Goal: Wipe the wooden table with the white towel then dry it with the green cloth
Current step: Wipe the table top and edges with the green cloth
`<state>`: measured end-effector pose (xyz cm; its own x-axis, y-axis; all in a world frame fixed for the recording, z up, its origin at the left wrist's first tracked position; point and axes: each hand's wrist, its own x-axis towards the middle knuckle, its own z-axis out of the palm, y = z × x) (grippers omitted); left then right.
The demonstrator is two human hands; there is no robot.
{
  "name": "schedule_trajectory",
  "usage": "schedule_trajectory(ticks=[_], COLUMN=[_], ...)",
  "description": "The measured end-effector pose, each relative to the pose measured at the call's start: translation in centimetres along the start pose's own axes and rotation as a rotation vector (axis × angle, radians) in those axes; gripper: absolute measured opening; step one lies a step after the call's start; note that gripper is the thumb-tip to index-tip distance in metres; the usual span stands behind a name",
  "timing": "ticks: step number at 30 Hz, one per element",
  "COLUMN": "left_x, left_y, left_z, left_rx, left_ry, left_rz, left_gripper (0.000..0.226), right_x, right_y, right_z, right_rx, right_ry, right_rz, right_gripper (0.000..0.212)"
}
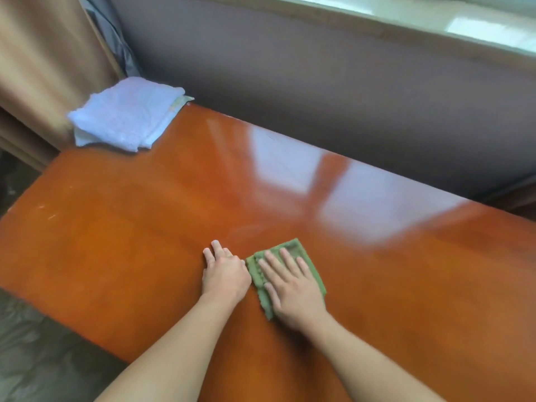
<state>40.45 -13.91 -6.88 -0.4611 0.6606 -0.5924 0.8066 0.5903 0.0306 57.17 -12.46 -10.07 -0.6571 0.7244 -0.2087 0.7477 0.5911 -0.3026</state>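
Beyond the far edge: a plain grey-mauve wall, topped by a pale window sill with bright daylight above. At upper left, a tan curtain hanging in folds, with a strip of grey fabric beside it. Lower left, blurred grey flooring.

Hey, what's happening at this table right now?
A person is drying the wooden table with a green cloth. The right hand presses flat on the cloth, fingers spread. The left hand rests on the bare tabletop just beside it. The folded white towel sits set aside at the far left corner.
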Motion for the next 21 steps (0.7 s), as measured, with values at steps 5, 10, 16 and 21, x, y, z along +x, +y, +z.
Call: schedule_trajectory(ticks=[5, 10, 16, 21], left_x=[-0.8, -1.4, -1.5, -1.1], left_y=[-0.1, -0.5, -2.8, -2.2], left_z=[0.2, 0.3, -1.0, -1.3], left_rx=[-0.04, -0.079, -0.182, -0.21], left_ry=[0.04, 0.067, 0.028, 0.001], left_rz=[0.01, 0.037, 0.08, 0.02], left_gripper=[0.059, 0.056, 0.057, 0.06], right_x=[7.2, 8.7, 2.0, 0.8], right_y=[8.7, 2.4, -4.4, 5.7], right_z=[-4.1, -1.9, 1.9, -0.8], right_rx=[-0.022, 0.035, 0.004, -0.053], right_ry=[0.022, 0.077, -0.042, 0.043], right_rz=[0.393, 0.327, -0.153, 0.247], right_gripper=[0.056, 0.056, 0.055, 0.057])
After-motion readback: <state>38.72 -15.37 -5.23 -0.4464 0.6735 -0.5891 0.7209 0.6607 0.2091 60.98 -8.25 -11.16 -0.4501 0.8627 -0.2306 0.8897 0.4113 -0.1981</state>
